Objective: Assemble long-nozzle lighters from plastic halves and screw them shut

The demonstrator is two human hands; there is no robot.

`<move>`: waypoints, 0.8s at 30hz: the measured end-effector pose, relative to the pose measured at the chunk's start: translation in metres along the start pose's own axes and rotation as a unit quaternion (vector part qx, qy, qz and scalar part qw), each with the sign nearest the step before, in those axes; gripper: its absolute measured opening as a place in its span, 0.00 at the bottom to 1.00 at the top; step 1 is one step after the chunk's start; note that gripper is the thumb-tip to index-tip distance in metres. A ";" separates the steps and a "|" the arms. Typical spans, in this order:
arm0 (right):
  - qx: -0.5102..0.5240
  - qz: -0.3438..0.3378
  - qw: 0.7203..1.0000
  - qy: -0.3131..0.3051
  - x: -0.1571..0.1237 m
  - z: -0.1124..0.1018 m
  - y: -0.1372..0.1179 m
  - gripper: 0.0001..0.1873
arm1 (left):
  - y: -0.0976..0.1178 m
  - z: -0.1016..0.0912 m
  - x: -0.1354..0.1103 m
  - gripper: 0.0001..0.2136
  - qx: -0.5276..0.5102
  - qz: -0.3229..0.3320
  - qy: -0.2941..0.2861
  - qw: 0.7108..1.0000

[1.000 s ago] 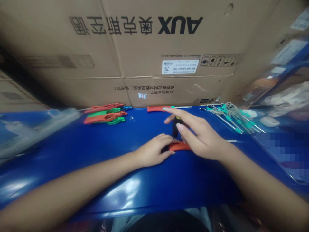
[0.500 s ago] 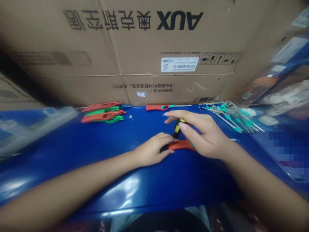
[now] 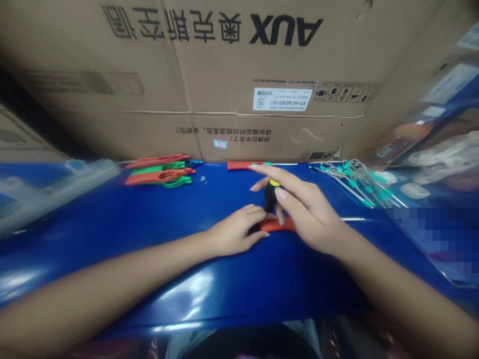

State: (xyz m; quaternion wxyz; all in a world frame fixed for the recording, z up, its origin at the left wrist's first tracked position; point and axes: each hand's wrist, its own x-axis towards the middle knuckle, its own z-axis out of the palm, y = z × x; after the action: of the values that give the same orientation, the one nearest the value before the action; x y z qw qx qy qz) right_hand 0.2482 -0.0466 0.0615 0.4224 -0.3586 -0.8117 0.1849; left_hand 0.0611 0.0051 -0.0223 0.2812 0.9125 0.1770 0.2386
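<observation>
My left hand (image 3: 235, 232) lies curled on the blue table (image 3: 149, 224), its fingers pressed onto the left end of an orange plastic handle piece (image 3: 279, 225). My right hand (image 3: 303, 209) pinches a small black-and-yellow screwdriver (image 3: 270, 194) held upright, its tip down on the orange piece. The index finger of that hand stretches out over the tool.
A stack of orange and green handle pieces (image 3: 160, 172) lies at the back left. One assembled red lighter with a metal rod (image 3: 247, 165) rests by the large cardboard box (image 3: 239, 75). Several teal-tipped metal rods (image 3: 355, 182) are piled at the right. A clear bag (image 3: 56, 184) sits far left.
The screwdriver has turned in my right fingers, tilting and then standing upright again. My left hand has stayed on the orange piece.
</observation>
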 end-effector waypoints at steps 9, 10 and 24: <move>-0.207 -0.090 0.971 0.072 0.002 -0.003 0.008 0.12 | 0.002 0.001 0.000 0.13 0.001 0.010 0.014 1.000; -0.227 -0.099 0.966 0.078 0.002 -0.003 0.008 0.11 | 0.002 0.001 0.000 0.14 -0.002 0.013 0.016 1.000; -0.187 -0.118 0.974 0.045 0.003 -0.008 0.018 0.11 | 0.002 0.001 0.001 0.14 0.003 0.013 0.015 1.000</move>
State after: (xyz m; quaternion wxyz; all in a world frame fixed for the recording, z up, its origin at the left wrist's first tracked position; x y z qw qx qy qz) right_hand 0.2617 -0.0323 0.0565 0.4022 -0.3411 -0.8488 -0.0377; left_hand 0.0626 0.0036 -0.0217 0.2730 0.9119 0.1701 0.2549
